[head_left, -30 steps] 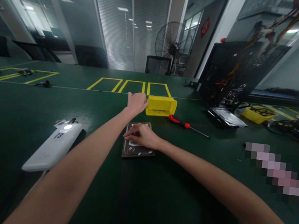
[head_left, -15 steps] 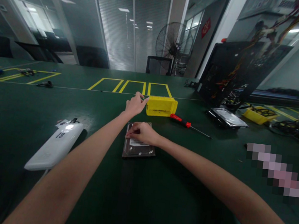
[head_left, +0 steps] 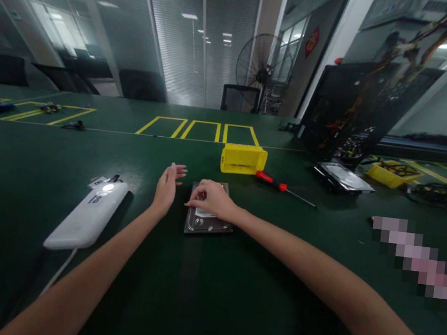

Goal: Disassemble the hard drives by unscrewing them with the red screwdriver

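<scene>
A hard drive (head_left: 211, 226) with a white label lies flat on the green table (head_left: 144, 298). My right hand (head_left: 211, 197) is over its upper part, thumb and fingertips pinched together near its left edge; whatever is between them is too small to make out. To the left of the drive, my left hand (head_left: 168, 184) is raised with its fingers apart and nothing in it. Behind the drive a yellow bin (head_left: 244, 159) rests on its side, its opening facing me. A red and black screwdriver (head_left: 272, 181) lies to the right of the bin.
On the left lies a white power bank (head_left: 91, 214) with a cable. At the right are another hard drive (head_left: 343, 178), a black computer case (head_left: 335, 110), a second yellow bin (head_left: 392, 176) holding black parts and some tangled cables (head_left: 432, 194). Yellow tape marks the far tabletop.
My left hand has moved from the yellow bin back toward me and left, to beside the hard drive. My right hand stays over the drive, still pinched.
</scene>
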`<action>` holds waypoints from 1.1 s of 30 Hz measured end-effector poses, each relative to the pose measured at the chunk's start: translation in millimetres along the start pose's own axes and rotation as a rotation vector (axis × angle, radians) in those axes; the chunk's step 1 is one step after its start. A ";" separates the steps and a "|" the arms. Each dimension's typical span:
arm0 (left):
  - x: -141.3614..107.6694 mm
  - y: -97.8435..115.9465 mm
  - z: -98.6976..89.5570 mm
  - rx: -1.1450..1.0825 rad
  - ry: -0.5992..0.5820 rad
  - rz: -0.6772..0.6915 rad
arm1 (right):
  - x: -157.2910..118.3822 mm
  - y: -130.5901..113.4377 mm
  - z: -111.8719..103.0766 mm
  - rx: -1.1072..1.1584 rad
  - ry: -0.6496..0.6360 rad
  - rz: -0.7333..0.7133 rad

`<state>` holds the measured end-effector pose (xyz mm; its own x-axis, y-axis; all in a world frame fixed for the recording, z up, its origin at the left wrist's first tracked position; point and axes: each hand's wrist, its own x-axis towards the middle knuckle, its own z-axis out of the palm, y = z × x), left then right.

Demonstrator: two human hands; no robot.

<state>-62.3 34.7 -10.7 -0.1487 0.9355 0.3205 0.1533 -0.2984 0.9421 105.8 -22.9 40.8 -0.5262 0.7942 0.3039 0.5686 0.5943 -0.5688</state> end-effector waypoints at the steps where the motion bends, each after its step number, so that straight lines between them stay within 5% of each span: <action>1: -0.8 -0.9 -0.7 0.012 -0.016 0.017 | 0.4 0.4 0.9 0.012 -0.005 0.014; 10: -2.0 -3.6 -3.0 0.032 -0.035 0.023 | -0.4 2.7 -5.6 0.018 -0.110 -0.077; 18: -3.2 -2.2 -2.8 0.011 -0.048 0.011 | -6.5 1.4 4.9 -0.146 0.095 0.023; 28: -5.1 1.5 -2.3 0.068 -0.083 0.038 | -3.2 2.5 0.4 -0.079 0.005 0.052; 33: -5.7 2.0 -2.6 0.073 -0.097 0.040 | -2.8 7.4 -3.5 -0.031 -0.074 -0.051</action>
<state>-63.7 28.2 -10.4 -0.0467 0.9381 0.3431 0.2281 -0.3244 0.9180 113.7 -20.3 38.3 -0.5997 0.7518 0.2743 0.5584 0.6386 -0.5295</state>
